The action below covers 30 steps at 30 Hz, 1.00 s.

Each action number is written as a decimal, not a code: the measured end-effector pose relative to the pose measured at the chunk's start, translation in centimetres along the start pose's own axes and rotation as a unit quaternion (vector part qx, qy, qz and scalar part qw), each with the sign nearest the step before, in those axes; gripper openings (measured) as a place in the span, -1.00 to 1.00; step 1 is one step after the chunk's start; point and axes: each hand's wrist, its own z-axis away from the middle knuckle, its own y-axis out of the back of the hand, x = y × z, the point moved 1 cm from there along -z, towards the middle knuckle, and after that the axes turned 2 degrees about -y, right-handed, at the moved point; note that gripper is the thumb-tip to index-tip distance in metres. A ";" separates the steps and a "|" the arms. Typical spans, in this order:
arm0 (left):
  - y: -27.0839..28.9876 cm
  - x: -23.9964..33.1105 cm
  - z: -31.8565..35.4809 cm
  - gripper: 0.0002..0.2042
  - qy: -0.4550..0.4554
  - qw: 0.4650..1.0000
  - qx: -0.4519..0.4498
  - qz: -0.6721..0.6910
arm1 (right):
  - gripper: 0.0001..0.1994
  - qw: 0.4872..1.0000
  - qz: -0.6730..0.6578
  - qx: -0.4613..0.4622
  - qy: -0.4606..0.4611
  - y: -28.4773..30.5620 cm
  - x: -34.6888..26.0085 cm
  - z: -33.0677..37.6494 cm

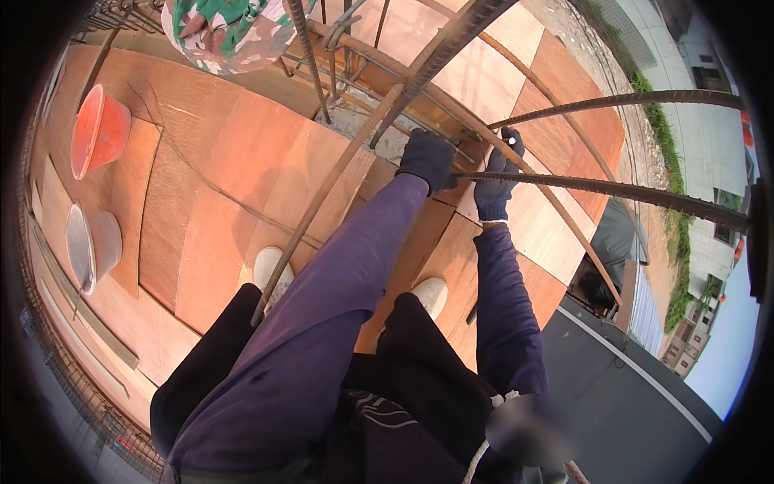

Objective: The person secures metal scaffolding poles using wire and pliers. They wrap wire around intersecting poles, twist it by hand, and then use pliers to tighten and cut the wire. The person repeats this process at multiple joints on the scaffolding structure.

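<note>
Dark-gloved, two hands (427, 157) (493, 189) reach among rebars (613, 189), two buckets (115, 127) (106, 238) leftward.

Rebar (629, 193), right of frame: ribbed metal, matt. Gloves (427, 158), centre: matt cloth. Floor panels (214, 266): smooth wood. Bucket (100, 132), upper left: smooth plastic.

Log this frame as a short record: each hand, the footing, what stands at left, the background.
Left hand: dark glove, among the bars; grip unclear
Right hand: dark glove, where bars cross; grip unclear
Footing: pale shoes on wooden panels
At left: red bucket, farther; pale bucket, nearer
Background: buildings at right
</note>
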 end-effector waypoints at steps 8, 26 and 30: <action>-0.7 1.1 -0.4 -0.55 -0.002 1.000 0.020 0.010 | -0.70 0.995 0.093 0.020 -0.029 1.0 -1.4 -1.0; -0.8 1.0 -0.8 -0.55 0.007 1.000 -0.005 -0.013 | -0.66 0.985 0.092 -0.011 -0.148 1.7 2.8 -3.5; -0.6 0.9 -0.8 -0.53 0.002 1.000 -0.005 -0.012 | -0.66 0.980 0.068 -0.017 -0.188 1.6 0.7 -3.5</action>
